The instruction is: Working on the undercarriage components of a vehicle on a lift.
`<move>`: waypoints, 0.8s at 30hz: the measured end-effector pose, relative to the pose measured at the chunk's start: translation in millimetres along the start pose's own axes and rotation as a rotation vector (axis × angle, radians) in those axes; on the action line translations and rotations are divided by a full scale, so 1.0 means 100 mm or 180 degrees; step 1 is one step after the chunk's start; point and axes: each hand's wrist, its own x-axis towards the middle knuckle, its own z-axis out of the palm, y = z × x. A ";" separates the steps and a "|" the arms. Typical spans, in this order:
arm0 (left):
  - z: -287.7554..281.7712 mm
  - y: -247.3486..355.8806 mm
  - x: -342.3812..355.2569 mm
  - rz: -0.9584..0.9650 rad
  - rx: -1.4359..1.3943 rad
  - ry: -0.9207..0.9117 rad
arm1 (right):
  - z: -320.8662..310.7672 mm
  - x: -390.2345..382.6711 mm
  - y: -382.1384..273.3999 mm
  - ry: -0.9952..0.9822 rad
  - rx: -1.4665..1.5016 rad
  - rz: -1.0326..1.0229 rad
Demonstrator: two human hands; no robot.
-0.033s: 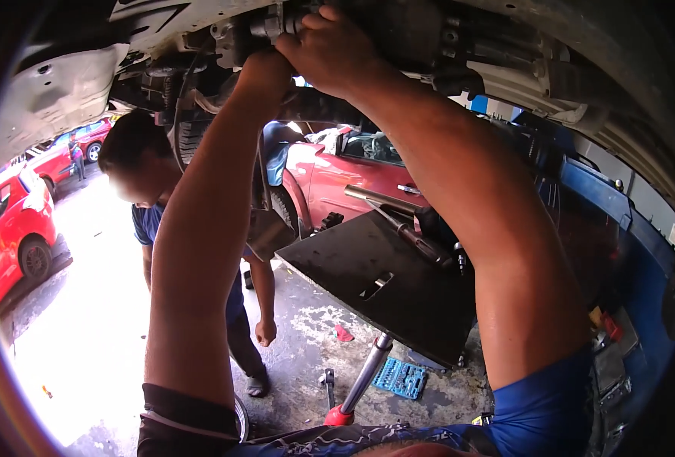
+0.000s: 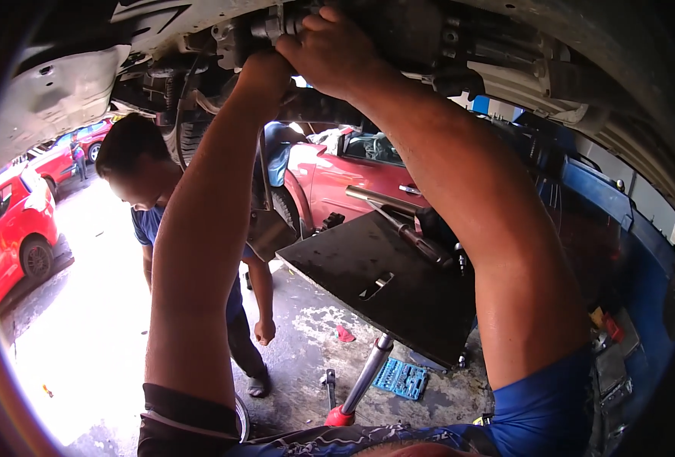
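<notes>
At the upper centre of the frame, the right hand is raised with bent fingers against the dark underbody assembly of a lifted vehicle; the left hand sits just below and to its left, fingers curled. What lies inside either grip is hidden, so I cannot tell whether the fingers close on a part or a tool. The assembly runs along the top edge, with the pale underside panel at the upper left. Between the forearms, around the middle of the frame, a tilted black tray carries a long-handled tool and a metal tube near its far edge. Its silver post slants down to a red collar at the lower centre, with a ratchet-like tool to the left and a blue socket case to the right on the stained floor. A co-worker in a dark blue shirt stands left of centre, partly behind the left forearm, looking down. One red car fills the background centre; another red car stands at the left edge.
</notes>
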 end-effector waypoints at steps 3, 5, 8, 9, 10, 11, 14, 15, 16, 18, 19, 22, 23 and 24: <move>-0.03 -0.01 0.00 0.0008 -0.0098 0.0170 | -0.01 -0.01 -0.01 0.0120 -0.0051 0.0036; -0.01 -0.04 0.01 0.1245 0.2177 0.0370 | -0.08 -0.02 0.05 0.0117 0.0141 -0.0108; 0.07 0.08 -0.07 0.0045 0.0317 0.0914 | -0.40 -0.16 0.04 0.0026 0.0707 -0.0259; 0.06 0.14 -0.10 0.0156 0.0561 0.1145 | -0.61 -0.29 0.03 -0.0042 0.1035 -0.0290; 0.00 0.16 -0.14 0.0252 0.0854 0.1367 | -0.74 -0.43 -0.02 -0.0128 0.1421 -0.0056; -0.02 0.18 -0.18 0.0156 0.0794 0.1428 | -0.85 -0.60 -0.06 -0.0232 0.1815 0.0183; 0.06 0.18 -0.19 0.0253 0.0789 0.1300 | -1.11 -1.07 0.07 -0.1223 0.2266 0.1028; 0.08 0.20 -0.19 0.0263 0.0813 0.1277 | -1.09 -1.21 0.13 -0.1796 0.2571 0.1630; 0.09 0.21 -0.18 0.0456 0.1149 0.1273 | -1.03 -1.32 0.18 -0.2376 0.2855 0.2222; 0.13 0.31 -0.16 0.0664 0.1491 0.1265 | -0.86 -1.56 0.30 -0.2402 0.2989 0.2588; 0.14 0.39 -0.15 0.0621 0.1441 0.1342 | -0.75 -1.62 0.34 -0.2436 0.3111 0.2937; 0.11 0.46 -0.06 0.0378 0.1751 0.1117 | -0.44 -1.70 0.42 -0.2313 0.3403 0.3411; 0.10 0.46 0.00 0.0180 0.2059 0.0818 | -0.38 -1.68 0.46 -0.2288 0.3623 0.3476; 0.09 0.45 0.04 0.0185 0.2085 0.0808 | -0.32 -1.69 0.48 -0.2271 0.3648 0.3481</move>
